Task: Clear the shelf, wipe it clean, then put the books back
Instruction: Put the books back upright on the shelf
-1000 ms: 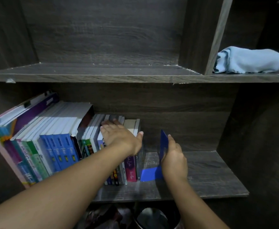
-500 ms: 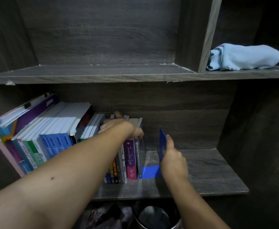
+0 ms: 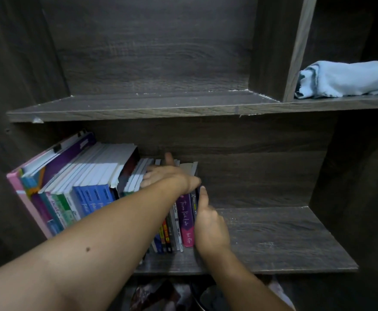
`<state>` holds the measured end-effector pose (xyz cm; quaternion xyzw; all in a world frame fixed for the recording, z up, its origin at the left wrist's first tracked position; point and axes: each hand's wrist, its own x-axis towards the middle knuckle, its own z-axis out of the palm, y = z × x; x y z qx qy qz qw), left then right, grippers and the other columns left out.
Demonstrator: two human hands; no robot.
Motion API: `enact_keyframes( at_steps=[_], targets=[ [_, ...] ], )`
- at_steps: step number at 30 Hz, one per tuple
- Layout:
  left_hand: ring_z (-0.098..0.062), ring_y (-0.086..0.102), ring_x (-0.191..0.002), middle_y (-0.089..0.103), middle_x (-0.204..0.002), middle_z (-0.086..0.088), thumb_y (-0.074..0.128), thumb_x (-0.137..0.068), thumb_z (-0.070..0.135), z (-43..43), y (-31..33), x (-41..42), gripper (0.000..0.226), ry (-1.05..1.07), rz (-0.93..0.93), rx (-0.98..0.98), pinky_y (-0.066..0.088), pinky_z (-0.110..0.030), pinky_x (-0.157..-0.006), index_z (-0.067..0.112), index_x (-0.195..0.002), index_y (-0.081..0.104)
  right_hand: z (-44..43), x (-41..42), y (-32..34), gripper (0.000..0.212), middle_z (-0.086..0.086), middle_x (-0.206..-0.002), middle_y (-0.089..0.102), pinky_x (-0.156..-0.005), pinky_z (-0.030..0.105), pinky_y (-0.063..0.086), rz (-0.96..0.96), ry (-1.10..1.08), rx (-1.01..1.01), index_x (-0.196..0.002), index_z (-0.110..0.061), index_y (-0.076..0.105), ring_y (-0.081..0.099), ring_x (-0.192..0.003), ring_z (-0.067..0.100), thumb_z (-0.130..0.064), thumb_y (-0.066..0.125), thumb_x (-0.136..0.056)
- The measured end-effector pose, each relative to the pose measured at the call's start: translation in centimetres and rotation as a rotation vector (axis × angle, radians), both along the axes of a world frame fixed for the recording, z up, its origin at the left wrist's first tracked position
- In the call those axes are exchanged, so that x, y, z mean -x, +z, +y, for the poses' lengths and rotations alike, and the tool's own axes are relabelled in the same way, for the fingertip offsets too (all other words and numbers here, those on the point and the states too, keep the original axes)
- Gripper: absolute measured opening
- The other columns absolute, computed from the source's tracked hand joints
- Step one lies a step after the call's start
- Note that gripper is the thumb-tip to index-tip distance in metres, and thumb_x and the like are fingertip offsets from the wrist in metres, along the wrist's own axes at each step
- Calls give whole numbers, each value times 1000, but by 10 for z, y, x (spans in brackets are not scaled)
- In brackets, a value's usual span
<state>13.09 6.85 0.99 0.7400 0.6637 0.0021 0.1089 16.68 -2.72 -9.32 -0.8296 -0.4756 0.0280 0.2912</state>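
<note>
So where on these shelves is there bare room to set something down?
Free: the lower shelf from the right hand to the right side wall, and the upper shelf from its left wall to the divider. Crowded: the lower shelf's left half, packed with books under the left hand; the cloth lies in the compartment right of the divider.
</note>
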Motion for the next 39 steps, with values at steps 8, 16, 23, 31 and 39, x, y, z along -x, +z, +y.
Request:
enact_keyframes(
  at_steps=[8, 16, 23, 31, 39],
  targets=[
    [-39, 17, -143, 16, -158, -17, 30, -83, 80, 2, -3, 51, 82, -531, 119, -130, 23, -46, -114, 37, -152, 21, -1, 3, 3, 80, 12, -108, 65, -81, 38, 49, 173, -5, 72, -150, -33, -13, 63, -98, 28, -14, 46, -99],
    [-35, 18, -145, 19, -158, -17, 20, -94, 67, 14, -4, 71, 65, -644, 105, -179, 22, -46, -115, 38, -152, 15, 1, 15, 4, 60, 12, -98, 68, -78, 33, 47, 199, -40, -86, -152, -35, 15, 62, -91, 28, -19, 41, -100],
    [-29, 42, -129, 46, -141, -11, 20, -98, 60, 0, -23, 76, 61, -607, -32, -404, 30, -42, -108, 26, -146, 34, -3, 8, -6, 57, 6, -84, 64, -71, 33, 46, 175, 17, -92, -151, -42, 13, 58, -76, 23, -25, 39, -103],
    [-35, 9, -146, 10, -159, -15, 79, -73, 46, -9, -32, 104, 116, -722, 286, -444, 13, -46, -120, 25, -151, -4, 8, 12, -45, 60, 11, -106, 65, -79, 36, 52, 343, -214, 184, -144, -31, 31, 62, -96, 27, -3, 44, -93],
    [-37, 10, -146, 9, -158, -22, 76, -80, 30, -7, -42, 97, 105, -701, 278, -500, 9, -44, -121, 21, -152, -1, 18, 20, -57, 49, 10, -103, 69, -81, 39, 55, 245, -265, 103, -139, -26, 32, 65, -92, 28, -12, 49, -96]
  ],
)
